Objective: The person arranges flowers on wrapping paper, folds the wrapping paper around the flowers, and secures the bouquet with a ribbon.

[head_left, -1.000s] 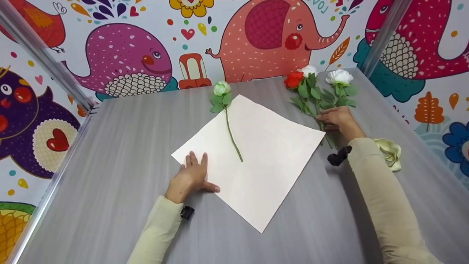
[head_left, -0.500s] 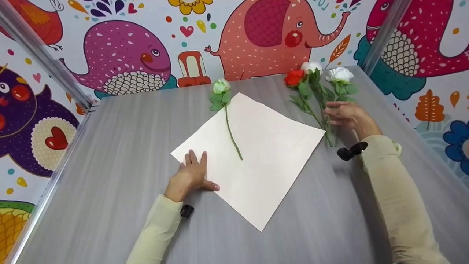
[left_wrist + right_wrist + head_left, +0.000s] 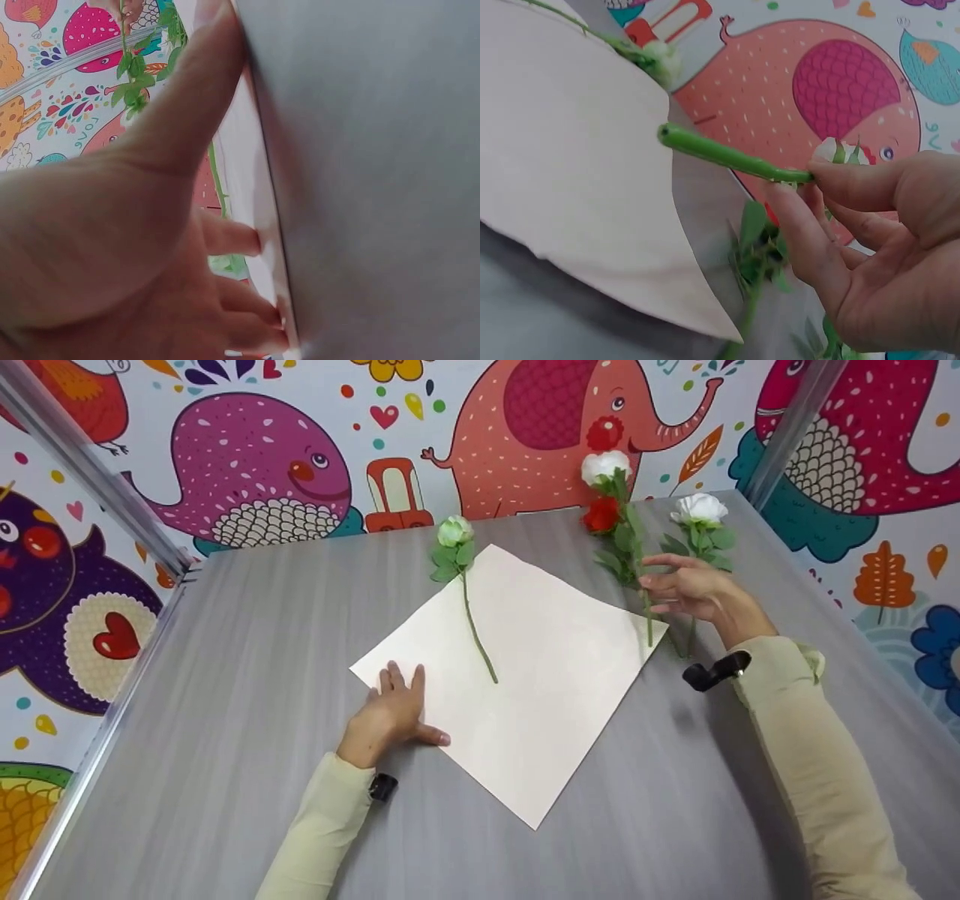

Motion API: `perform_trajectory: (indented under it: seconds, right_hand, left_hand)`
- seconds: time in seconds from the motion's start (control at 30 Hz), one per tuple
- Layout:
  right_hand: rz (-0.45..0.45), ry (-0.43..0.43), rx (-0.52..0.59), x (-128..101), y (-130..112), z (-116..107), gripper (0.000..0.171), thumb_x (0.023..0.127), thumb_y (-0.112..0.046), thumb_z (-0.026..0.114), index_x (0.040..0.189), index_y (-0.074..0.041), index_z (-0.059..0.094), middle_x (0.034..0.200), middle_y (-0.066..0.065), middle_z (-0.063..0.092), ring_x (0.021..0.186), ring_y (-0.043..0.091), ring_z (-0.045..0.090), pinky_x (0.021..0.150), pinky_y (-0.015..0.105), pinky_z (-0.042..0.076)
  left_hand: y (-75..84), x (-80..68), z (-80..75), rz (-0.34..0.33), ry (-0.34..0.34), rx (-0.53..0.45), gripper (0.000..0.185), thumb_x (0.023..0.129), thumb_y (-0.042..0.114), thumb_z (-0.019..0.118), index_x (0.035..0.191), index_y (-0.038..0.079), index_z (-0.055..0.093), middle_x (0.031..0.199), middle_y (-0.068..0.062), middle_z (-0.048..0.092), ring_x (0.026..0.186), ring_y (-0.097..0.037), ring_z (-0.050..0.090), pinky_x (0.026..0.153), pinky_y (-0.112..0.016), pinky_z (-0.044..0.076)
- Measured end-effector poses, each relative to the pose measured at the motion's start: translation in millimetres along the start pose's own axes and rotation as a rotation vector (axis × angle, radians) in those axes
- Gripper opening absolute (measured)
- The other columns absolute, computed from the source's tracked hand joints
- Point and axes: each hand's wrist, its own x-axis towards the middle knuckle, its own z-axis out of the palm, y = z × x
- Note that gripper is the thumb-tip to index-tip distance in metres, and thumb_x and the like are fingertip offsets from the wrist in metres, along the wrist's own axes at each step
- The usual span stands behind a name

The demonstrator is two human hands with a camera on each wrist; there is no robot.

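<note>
- The right hand [image 3: 686, 589] pinches the green stem of a white artificial rose [image 3: 606, 466] between thumb and fingers [image 3: 802, 225], lifted above the far right of the grey counter [image 3: 225, 660].
- It looks light and springy; mid-stem seems the safest hold.
- The left hand [image 3: 386, 720] lies flat, fingers straight, pressing the near-left corner of the cream paper sheet [image 3: 525, 697].

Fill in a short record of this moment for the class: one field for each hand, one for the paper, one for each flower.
left hand: flat on the near-left corner of the paper
right hand: fingers pinch the stem of the lifted white flower
paper: lies on the grey table
pale green flower: stem across the paper
red flower: on the table, beyond the right hand
second white flower: on the table, far right
</note>
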Motion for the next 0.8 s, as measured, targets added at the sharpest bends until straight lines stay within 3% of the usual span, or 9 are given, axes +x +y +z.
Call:
perform_trajectory:
  seconds: [0.13, 0.23, 0.33, 0.47, 0.63, 0.8]
  right_hand:
    - [-0.013, -0.038, 0.033, -0.8, -6.7, 15.9, 0.063, 0.097, -0.021, 0.066, 0.151, -0.016, 0.034, 0.155, 0.011, 0.037, 0.149, 0.032, 0.033, 0.08, 0.028, 0.058]
    - [-0.027, -0.029, 0.037, -0.6, -11.0, 29.1, 0.061, 0.096, -0.018, 0.067, 0.149, -0.015, 0.037, 0.137, 0.004, 0.054, 0.142, 0.03, 0.044, 0.081, 0.03, 0.06]
    - [-0.039, -0.028, 0.034, -0.4, -15.0, 41.8, 0.063, 0.096, -0.017, 0.067, 0.151, -0.013, 0.037, 0.119, -0.004, 0.06, 0.123, 0.023, 0.059, 0.082, 0.031, 0.06]
    - [-0.061, -0.059, 0.061, 1.2, -18.9, 56.5, 0.059, 0.097, -0.013, 0.065, 0.15, -0.012, 0.038, 0.12, -0.002, 0.058, 0.106, 0.015, 0.064, 0.08, 0.032, 0.061]
    - [-0.109, -0.096, 0.099, 5.8, -22.2, 74.3, 0.048, 0.097, -0.008, 0.063, 0.142, -0.011, 0.044, 0.111, -0.002, 0.065, 0.098, 0.014, 0.069, 0.075, 0.033, 0.062]
    - [-0.127, -0.097, 0.105, 10.6, -23.9, 94.7, 0.047, 0.099, -0.006, 0.059, 0.143, -0.008, 0.044, 0.102, -0.001, 0.067, 0.098, 0.018, 0.069, 0.072, 0.034, 0.062]
  left_hand:
    - [0.4, 0.7, -0.3, -0.007, -0.002, 0.002, 0.122, 0.077, 0.046, 0.084, 0.158, -0.006, 0.009, 0.157, -0.046, -0.003, 0.15, -0.057, 0.0, 0.12, -0.065, 0.017]
    - [0.6, 1.3, 0.1, -0.01, 0.0, 0.006, 0.122, 0.077, 0.046, 0.084, 0.158, -0.006, 0.009, 0.157, -0.046, -0.003, 0.15, -0.056, 0.001, 0.12, -0.065, 0.018]
    - [0.8, 2.0, 1.2, -0.011, -0.002, 0.005, 0.122, 0.077, 0.046, 0.084, 0.158, -0.006, 0.009, 0.157, -0.045, -0.003, 0.15, -0.056, 0.001, 0.12, -0.064, 0.017]
    - [1.1, 2.6, 2.2, -0.01, -0.004, 0.005, 0.122, 0.077, 0.047, 0.084, 0.158, -0.006, 0.009, 0.157, -0.045, -0.003, 0.15, -0.056, 0.0, 0.121, -0.064, 0.017]
    - [0.4, 2.4, 1.8, -0.013, 0.005, 0.016, 0.122, 0.077, 0.047, 0.084, 0.158, -0.006, 0.01, 0.157, -0.046, -0.002, 0.15, -0.056, 0.002, 0.12, -0.064, 0.018]
    - [0.4, 2.3, 0.7, -0.015, 0.003, 0.031, 0.122, 0.077, 0.048, 0.084, 0.158, -0.006, 0.01, 0.157, -0.046, 0.0, 0.15, -0.056, 0.003, 0.12, -0.064, 0.019]
